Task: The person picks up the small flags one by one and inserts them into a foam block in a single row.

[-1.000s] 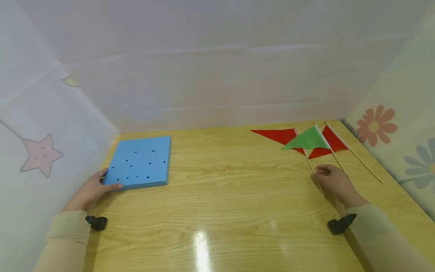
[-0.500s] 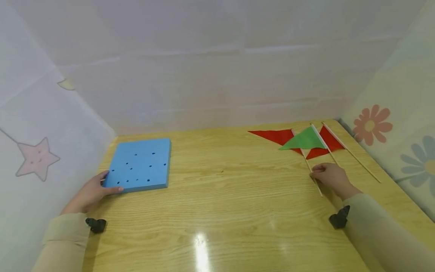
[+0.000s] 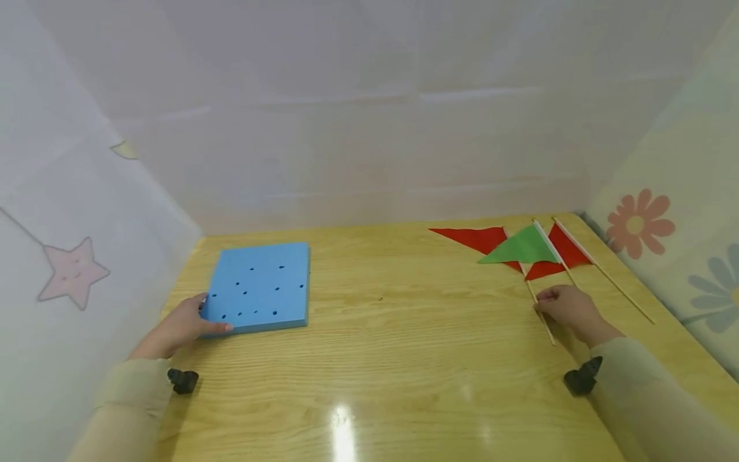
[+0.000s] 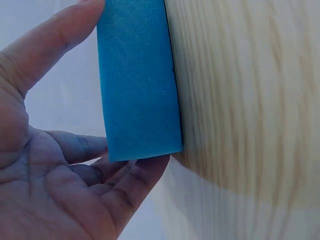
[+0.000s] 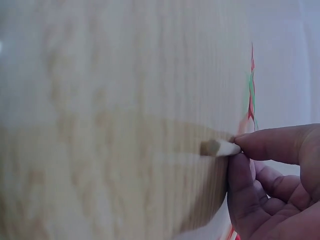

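A square blue foam board (image 3: 268, 282) with several small holes lies at the left of the table. My left hand (image 3: 176, 328) grips its near left corner, thumb along the front edge and fingers on the left side; the left wrist view shows the board's thick side (image 4: 140, 85) between them. On the right, my right hand (image 3: 571, 312) pinches the wooden stick (image 3: 547, 328) of the leftmost red pennant flag (image 3: 473, 239) between thumb and index finger. A green pennant flag (image 3: 524, 245) overlaps this flag's cloth. Another red pennant flag (image 3: 568, 247) lies farthest right, partly under the green one.
The wood-grain table (image 3: 375, 359) stretches between the two hands. A pale back wall (image 3: 369, 147) rises behind its far edge. Printed side walls stand close on both sides, with a pink star (image 3: 75, 273) at left and a red flower (image 3: 635, 223) at right.
The blue foam board has slid to the right along the table with my left hand. My right fingers have closed on the red flag's stick; the flags lie about where they were.
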`<action>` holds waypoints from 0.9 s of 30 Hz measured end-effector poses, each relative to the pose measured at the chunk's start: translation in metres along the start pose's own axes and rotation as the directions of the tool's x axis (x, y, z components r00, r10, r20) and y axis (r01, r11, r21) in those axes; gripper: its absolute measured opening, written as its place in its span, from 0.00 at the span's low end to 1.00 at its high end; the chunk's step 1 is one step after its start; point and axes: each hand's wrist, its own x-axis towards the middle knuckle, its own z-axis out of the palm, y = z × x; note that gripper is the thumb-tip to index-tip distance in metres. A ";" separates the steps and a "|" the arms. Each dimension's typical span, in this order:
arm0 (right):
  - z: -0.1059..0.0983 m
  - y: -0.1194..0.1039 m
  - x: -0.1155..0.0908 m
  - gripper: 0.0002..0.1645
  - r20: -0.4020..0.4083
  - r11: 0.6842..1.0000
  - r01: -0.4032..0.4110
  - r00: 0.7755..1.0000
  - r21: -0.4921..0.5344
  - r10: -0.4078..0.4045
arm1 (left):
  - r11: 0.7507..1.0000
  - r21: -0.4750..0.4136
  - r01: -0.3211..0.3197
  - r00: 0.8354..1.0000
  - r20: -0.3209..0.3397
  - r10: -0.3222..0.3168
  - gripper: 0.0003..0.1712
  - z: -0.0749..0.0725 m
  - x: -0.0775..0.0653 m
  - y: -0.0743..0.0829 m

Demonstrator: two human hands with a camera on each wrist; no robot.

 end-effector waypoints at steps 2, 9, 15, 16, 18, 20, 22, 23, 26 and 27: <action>0.000 0.002 0.001 0.19 0.000 1.000 0.007 1.000 0.004 -0.007 | 1.000 -0.003 -0.011 1.000 0.004 0.011 0.72 0.003 0.002 0.003; 0.002 0.011 0.002 0.20 0.017 0.995 0.017 1.000 0.099 -0.019 | 0.999 -0.013 -0.036 0.999 0.001 0.036 0.72 0.012 0.006 0.011; 0.001 0.004 -0.004 0.27 0.057 0.965 0.028 0.997 0.261 -0.044 | 0.998 -0.005 -0.066 0.998 -0.006 0.066 0.70 0.022 0.009 0.022; 0.001 0.001 -0.006 0.28 0.062 0.960 0.037 0.996 0.276 -0.056 | 0.998 -0.001 -0.070 0.998 -0.004 0.070 0.70 0.024 0.010 0.026; 0.000 -0.006 -0.010 0.30 0.061 0.953 0.065 0.994 0.296 -0.087 | 0.997 0.001 -0.073 0.997 0.000 0.073 0.68 0.030 0.012 0.034; 0.000 -0.013 -0.012 0.31 0.057 0.944 0.086 0.992 0.319 -0.110 | 0.997 0.007 -0.075 0.997 0.003 0.075 0.68 0.036 0.015 0.041; -0.001 -0.021 -0.015 0.31 0.043 0.932 0.112 0.990 0.344 -0.134 | 0.996 0.006 -0.086 0.996 0.004 0.086 0.69 0.043 0.017 0.047; -0.001 -0.025 -0.015 0.31 0.033 0.925 0.125 0.989 0.359 -0.146 | 0.995 0.003 -0.096 0.995 0.004 0.096 0.69 0.046 0.019 0.050; -0.002 -0.034 -0.017 0.29 -0.002 0.902 0.150 0.987 0.405 -0.163 | 0.992 0.004 -0.128 0.992 0.001 0.128 0.68 0.054 0.024 0.060; -0.002 -0.037 -0.018 0.28 -0.014 0.895 0.156 0.986 0.419 -0.165 | 0.991 0.010 -0.135 0.991 -0.003 0.135 0.67 0.056 0.025 0.063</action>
